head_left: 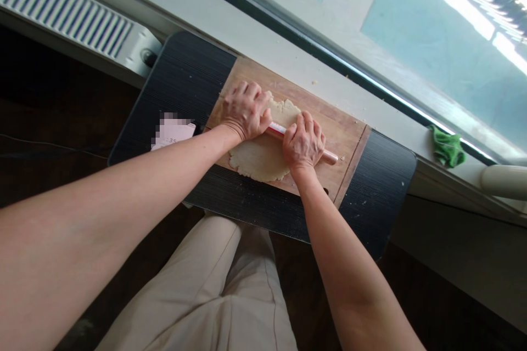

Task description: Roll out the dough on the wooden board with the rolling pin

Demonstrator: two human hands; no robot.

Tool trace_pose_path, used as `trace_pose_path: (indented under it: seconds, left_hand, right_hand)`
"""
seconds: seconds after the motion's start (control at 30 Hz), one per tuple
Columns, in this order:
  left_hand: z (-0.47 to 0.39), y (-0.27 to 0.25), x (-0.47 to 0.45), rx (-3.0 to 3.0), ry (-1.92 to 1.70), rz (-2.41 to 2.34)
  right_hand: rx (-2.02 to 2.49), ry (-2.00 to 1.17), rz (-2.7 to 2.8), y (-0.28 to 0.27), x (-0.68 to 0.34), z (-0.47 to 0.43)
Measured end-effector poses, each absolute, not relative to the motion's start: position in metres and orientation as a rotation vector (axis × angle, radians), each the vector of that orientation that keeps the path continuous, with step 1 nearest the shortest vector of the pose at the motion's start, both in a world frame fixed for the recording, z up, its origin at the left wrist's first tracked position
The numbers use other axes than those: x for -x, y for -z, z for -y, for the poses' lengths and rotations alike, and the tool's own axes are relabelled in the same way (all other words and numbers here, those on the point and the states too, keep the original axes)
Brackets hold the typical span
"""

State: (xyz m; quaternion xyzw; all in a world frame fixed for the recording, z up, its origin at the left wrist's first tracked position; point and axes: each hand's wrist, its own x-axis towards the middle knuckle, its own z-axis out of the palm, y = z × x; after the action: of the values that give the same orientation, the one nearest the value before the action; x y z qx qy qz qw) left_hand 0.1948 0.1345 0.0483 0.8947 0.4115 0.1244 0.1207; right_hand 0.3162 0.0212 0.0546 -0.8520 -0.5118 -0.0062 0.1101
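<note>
A flat sheet of pale dough (260, 160) with ragged, cracked edges lies on a wooden board (329, 104). Across the dough rests a slim rolling pin (330, 157), pinkish at its right end, with a white and red stretch between the hands. My left hand (246, 109) is closed over the pin's left part, hiding that end. Further right, my right hand (304, 140) is wrapped round the pin, and its tip sticks out past the fingers. Dough shows on both the near and far sides of the pin.
The board sits on a small black table (189, 77) with rounded corners. Left of the board lies a pink item (175, 132), partly blurred out. Beyond are a windowsill with crumbs, a window, a green cloth (448, 147), a white pipe (504, 181) and a radiator (78, 16).
</note>
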Motion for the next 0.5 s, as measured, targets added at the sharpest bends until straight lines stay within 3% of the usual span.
trace_pose_path:
  seconds: [0.5]
  left_hand:
    - [-0.1344,-0.05,-0.1935,-2.606,-0.327,-1.182]
  right_hand:
    - [2.519,-0.05,1.483,-0.0577,-0.3158,-0.0205]
